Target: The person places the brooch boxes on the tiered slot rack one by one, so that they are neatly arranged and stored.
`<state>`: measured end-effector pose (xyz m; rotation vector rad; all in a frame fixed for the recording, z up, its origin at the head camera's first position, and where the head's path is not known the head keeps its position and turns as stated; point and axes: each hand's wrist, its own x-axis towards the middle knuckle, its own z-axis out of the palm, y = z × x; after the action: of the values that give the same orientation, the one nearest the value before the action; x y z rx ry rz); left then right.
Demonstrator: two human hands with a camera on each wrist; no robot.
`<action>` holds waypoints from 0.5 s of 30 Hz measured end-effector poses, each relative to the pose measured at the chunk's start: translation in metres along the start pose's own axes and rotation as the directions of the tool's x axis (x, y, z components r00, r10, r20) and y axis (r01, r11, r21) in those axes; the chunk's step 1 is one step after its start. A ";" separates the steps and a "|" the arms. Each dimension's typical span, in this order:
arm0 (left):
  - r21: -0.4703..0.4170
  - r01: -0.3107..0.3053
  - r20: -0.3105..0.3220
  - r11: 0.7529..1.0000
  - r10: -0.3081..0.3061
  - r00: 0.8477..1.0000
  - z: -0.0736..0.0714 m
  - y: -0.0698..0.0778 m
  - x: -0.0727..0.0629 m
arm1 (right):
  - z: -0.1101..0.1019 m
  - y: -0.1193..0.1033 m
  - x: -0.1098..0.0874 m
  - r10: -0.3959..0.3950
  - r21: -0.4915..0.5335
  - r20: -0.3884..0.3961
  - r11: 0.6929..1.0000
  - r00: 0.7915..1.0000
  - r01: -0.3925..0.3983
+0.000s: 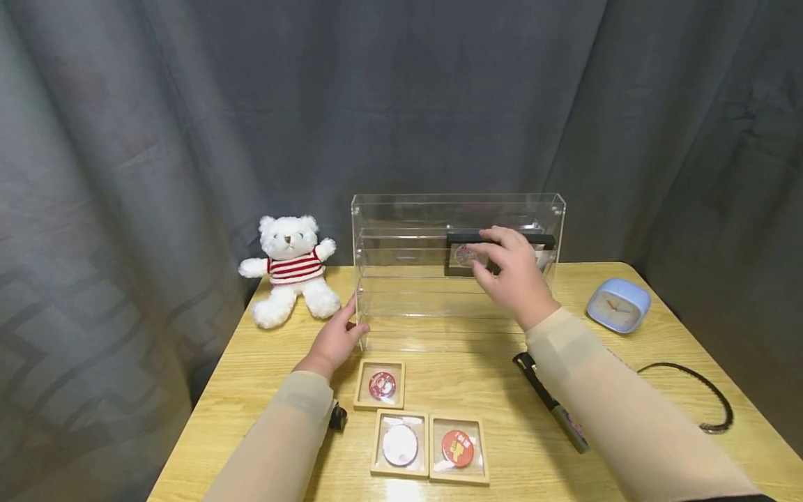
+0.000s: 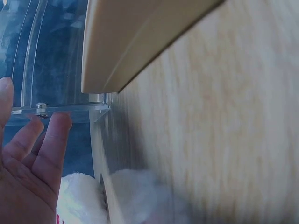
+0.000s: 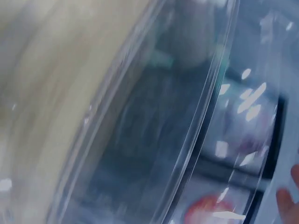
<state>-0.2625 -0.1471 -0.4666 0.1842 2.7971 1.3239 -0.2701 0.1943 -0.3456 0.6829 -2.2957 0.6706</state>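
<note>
A clear acrylic display shelf (image 1: 401,307) stands upright on the wooden table. My left hand (image 1: 334,343) holds its left side panel low down, with the thumb inside and the fingertips on the outer face in the left wrist view. On an upper tier sit black-framed display cases, one (image 1: 456,268) holding a round badge. My right hand (image 1: 514,273) hovers in front of them, fingers relaxed and spread, holding nothing. In the right wrist view a case with a red badge (image 3: 208,210) shows through the acrylic, and fingertips (image 3: 287,205) appear at the right edge.
Three wood-framed badge cases, one red and white-trimmed (image 1: 357,401), one white (image 1: 400,475), one orange (image 1: 458,481), lie in front. A white teddy bear (image 1: 295,268) sits left. A blue clock (image 1: 620,305), a long black object (image 1: 533,376) and a black curved cord (image 1: 709,383) lie right.
</note>
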 end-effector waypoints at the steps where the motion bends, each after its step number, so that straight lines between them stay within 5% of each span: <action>1: 0.001 0.003 0.000 1.000 -0.003 1.000 0.000 0.000 0.000 | 0.005 -0.006 -0.002 -0.033 0.021 -0.007 0.999 0.999 0.033; 4: -0.003 0.014 0.001 1.000 -0.014 1.000 0.000 -0.001 -0.001 | 0.020 -0.030 -0.010 -0.061 0.102 0.062 0.993 0.996 0.055; 7: 0.002 0.013 -0.001 1.000 -0.013 1.000 0.000 -0.002 -0.001 | 0.038 -0.055 -0.020 -0.040 0.174 0.240 0.985 0.970 -0.002; 11: 0.007 0.011 -0.002 1.000 -0.011 1.000 0.000 -0.001 -0.001 | 0.068 -0.079 -0.037 0.012 0.154 0.497 0.983 0.868 -0.102; 15: 0.011 0.013 -0.001 1.000 -0.013 1.000 0.001 -0.001 -0.001 | 0.097 -0.091 -0.055 0.071 0.063 0.651 0.987 0.755 -0.147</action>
<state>-0.2618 -0.1475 -0.4678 0.1654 2.8015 1.3067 -0.2195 0.0842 -0.4230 0.9550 -2.9765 0.6913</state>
